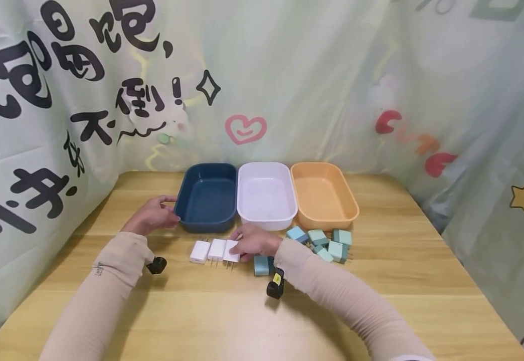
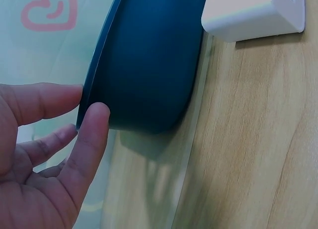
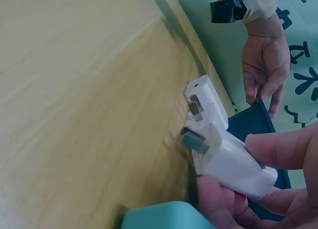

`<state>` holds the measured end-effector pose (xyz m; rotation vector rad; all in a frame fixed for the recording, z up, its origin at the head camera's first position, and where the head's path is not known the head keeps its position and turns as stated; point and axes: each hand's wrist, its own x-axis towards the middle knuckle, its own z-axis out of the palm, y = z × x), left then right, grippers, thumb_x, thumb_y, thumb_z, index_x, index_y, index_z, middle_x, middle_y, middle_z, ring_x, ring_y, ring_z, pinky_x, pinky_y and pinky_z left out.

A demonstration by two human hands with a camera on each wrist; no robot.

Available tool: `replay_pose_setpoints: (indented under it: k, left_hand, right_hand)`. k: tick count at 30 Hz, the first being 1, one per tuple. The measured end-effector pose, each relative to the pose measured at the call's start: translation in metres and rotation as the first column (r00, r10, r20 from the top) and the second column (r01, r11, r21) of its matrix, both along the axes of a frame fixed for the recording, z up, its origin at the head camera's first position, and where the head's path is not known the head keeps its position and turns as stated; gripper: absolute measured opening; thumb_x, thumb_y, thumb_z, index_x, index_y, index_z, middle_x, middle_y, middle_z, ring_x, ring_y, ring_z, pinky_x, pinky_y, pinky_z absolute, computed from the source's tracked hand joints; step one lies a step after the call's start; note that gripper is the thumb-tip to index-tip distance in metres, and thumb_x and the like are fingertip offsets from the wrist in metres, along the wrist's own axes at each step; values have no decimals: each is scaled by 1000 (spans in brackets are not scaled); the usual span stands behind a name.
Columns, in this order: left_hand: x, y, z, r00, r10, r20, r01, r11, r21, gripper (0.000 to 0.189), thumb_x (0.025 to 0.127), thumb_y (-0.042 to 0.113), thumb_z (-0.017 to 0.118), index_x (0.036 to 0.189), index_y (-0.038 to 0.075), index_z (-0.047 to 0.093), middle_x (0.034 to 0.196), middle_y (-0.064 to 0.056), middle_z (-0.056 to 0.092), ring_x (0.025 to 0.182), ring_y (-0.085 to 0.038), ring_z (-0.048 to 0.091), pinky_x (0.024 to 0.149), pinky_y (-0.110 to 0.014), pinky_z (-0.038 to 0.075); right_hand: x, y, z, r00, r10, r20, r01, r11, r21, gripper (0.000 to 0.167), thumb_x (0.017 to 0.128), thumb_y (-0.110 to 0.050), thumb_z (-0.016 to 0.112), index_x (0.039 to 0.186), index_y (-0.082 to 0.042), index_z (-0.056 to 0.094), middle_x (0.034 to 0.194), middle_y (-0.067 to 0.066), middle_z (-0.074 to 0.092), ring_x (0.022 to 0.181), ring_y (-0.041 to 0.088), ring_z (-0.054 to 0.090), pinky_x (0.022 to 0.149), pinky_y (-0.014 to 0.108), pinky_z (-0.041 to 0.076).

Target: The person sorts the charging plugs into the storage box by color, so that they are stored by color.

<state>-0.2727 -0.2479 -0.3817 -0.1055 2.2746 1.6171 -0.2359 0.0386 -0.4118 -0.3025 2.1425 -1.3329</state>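
My left hand [image 1: 157,215] is at the left side of the navy blue bin [image 1: 206,226], its thumb and fingers pinching the rim, as the left wrist view shows close up. My right hand [image 1: 256,239] holds a white charger plug [image 3: 233,164] between thumb and fingers, metal prongs pointing out. In the head view, two more white charger plugs [image 1: 200,251] lie on the table to the left of it. A teal charger plug [image 1: 262,265] sits under the right wrist, partly covered by the sleeve.
A white bin [image 1: 267,221] and an orange bin [image 1: 327,220] stand in a row right of the navy one. Several blue-green charger plugs [image 1: 335,249] lie in front of the orange bin. A printed curtain [image 1: 316,90] hangs behind the wooden table [image 1: 225,321].
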Motion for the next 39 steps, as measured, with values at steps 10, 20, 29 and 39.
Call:
replay_pose_setpoints:
  k: [10,20,29,39]
  left_hand:
    - [-2,-3,0,1000,0,-7,0,1000,9,74,84,-12,58,148,-6,21,129,-29,42,89,-26,63,88,-43,54]
    - [-2,0,1,1000,5,2,-5,1000,7,76,85,-13,59,149,-6,20,129,-29,39,86,-23,63,82,-37,56]
    - [0,2,2,1000,12,8,-12,1000,-5,75,85,-12,59,149,-4,21,131,-29,38,84,-21,62,81,-36,57]
    - [0,3,1,1000,13,1,-13,1000,4,76,84,-12,60,149,-6,20,129,-28,39,83,-20,63,80,-37,57]
  right_hand:
    - [-6,2,12,999,-18,43,18,1000,-6,26,91,-3,64,115,4,59,87,14,60,62,21,57,56,32,56]
    - [-12,2,20,996,-14,90,19,998,-52,24,93,-3,60,115,5,57,97,16,60,65,22,57,59,31,55]
    - [-15,1,28,997,-19,76,24,997,-72,22,93,-2,59,114,3,58,96,15,60,62,21,56,59,31,57]
    - [-20,0,41,999,-9,44,12,997,-73,25,94,-4,59,118,3,57,99,15,61,71,23,60,71,42,59]
